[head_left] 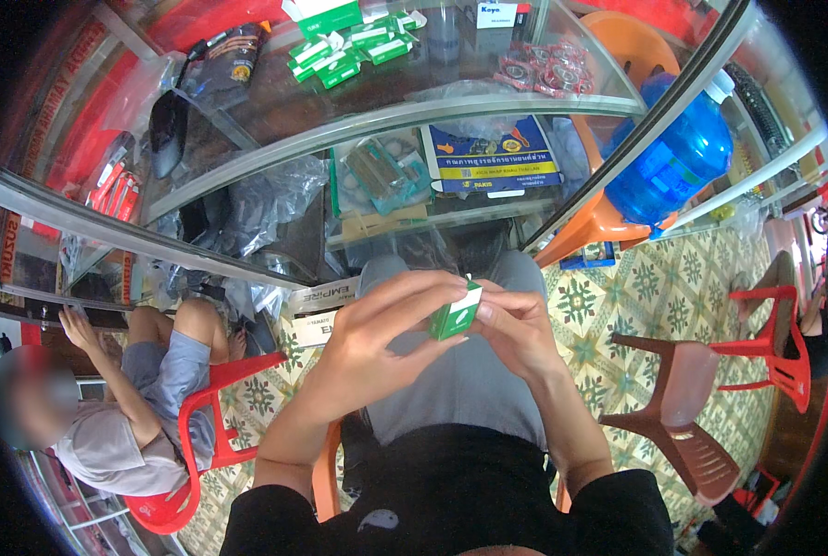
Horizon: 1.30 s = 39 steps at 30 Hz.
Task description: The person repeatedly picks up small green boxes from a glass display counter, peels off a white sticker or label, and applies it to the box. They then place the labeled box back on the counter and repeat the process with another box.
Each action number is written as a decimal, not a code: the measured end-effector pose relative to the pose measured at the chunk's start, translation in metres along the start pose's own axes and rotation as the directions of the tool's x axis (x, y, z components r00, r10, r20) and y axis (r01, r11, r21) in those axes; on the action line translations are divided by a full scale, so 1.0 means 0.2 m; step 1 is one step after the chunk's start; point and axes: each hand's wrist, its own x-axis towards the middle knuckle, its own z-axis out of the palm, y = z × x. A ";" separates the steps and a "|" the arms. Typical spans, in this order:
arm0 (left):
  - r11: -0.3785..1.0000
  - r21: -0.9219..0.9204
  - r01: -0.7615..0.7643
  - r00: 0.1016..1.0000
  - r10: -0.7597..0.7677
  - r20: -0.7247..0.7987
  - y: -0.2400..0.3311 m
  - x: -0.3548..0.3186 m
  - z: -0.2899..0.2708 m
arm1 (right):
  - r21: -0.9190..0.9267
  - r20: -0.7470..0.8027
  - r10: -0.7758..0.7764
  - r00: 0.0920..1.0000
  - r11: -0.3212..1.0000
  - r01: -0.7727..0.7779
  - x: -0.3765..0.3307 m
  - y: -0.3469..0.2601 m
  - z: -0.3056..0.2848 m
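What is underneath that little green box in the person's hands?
Beneath the green box, held by the left hand and right hand, grey trousers show. Whatever lies directly behind box and hands is covered.

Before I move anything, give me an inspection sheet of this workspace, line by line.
Surface: glass-topped display counter with metal edging, holding boxes and packets.
Job's things: small green-and-white carton between both hands; pile of similar cartons on the counter.
Clutter: clear packets of parts and a dark printed pouch on the counter.
Hands: left hand and right hand both grip the small carton.
Cables: nothing seen.
Surroundings: patterned tile floor; blue water jug and brown plastic chair at right; seated person at left.
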 end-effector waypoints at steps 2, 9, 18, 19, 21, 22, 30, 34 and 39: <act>1.000 -0.016 0.015 1.000 -0.015 0.007 0.00 -0.01 0.00 | 0.025 0.008 0.020 1.000 0.999 -0.020 0.00 0.00 -0.02; 0.997 -0.051 0.060 0.997 -0.057 0.059 -0.03 -0.02 0.01 | 0.039 0.046 -0.011 0.999 0.999 0.009 0.00 0.05 -0.10; 0.980 -0.164 0.110 0.990 -0.123 -0.068 -0.06 -0.03 -0.01 | 0.303 -0.068 0.087 0.994 0.951 -0.063 0.01 0.02 -0.11; 0.983 -0.149 0.105 0.990 -0.117 -0.074 -0.07 -0.03 -0.01 | 0.309 -0.095 0.083 0.992 0.950 -0.050 0.01 0.02 -0.10; 0.980 -0.174 0.093 0.990 -0.109 -0.086 -0.08 -0.04 -0.01 | 0.262 -0.126 0.105 0.986 0.963 -0.069 0.03 -0.01 -0.06; 0.978 -0.187 0.087 0.990 -0.105 -0.093 -0.09 -0.04 0.00 | 0.239 -0.143 0.115 0.983 0.968 -0.079 0.03 -0.03 -0.04; 0.991 -0.064 0.117 0.974 -0.127 -0.186 -0.17 -0.07 -0.09 | -0.406 -0.270 -0.264 0.926 0.903 0.139 0.17 -0.27 -0.02; 0.991 -0.089 0.097 0.955 -0.118 -0.271 -0.24 -0.08 -0.15 | -0.874 -0.086 -0.632 0.770 0.418 0.246 0.35 -0.55 0.07; 0.993 -0.085 0.079 0.945 -0.102 -0.312 -0.26 -0.10 -0.17 | -0.860 0.510 -0.670 0.540 -0.393 0.325 0.79 -0.87 0.11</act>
